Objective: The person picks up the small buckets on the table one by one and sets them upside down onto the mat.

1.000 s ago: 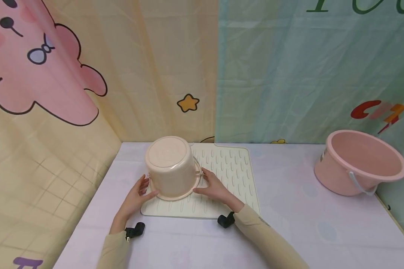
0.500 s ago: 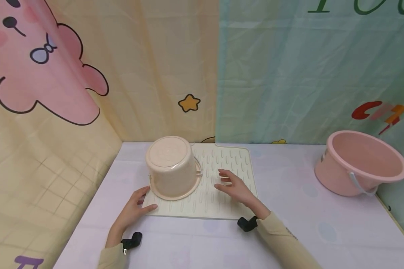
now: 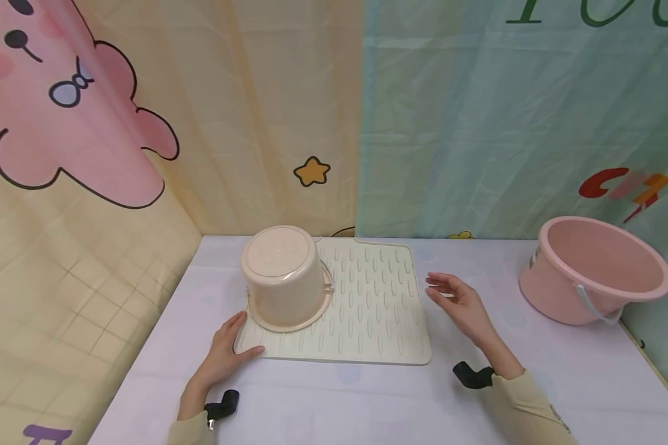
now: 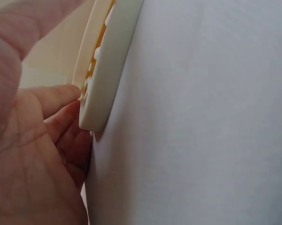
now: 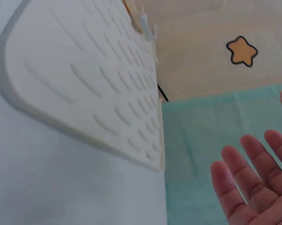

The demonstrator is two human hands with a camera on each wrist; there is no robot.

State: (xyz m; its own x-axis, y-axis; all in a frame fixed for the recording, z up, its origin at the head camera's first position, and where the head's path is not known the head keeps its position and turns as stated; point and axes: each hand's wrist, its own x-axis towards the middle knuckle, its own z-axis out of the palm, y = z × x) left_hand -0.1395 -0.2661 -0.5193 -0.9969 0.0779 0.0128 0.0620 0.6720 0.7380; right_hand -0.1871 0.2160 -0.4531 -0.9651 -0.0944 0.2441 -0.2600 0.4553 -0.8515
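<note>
A cream bucket stands upside down on the left part of the off-white drying mat, its rim against the ridges. My left hand is at the mat's front left corner, thumb over the front edge and fingers along the left side. In the left wrist view the fingertips are right at the mat's edge. To the right of the mat, my right hand is held apart from it with nothing in it. Its fingers are extended and slightly bent in the right wrist view.
A pink bucket with its mouth upward stands at the table's right side, a white handle hanging down its front. Printed curtains close off the back and sides of the pale table.
My hands have let go of the cream bucket's rim. The right hand has moved right, past the mat; the left has slid down to the mat's corner. The bucket stays put.
</note>
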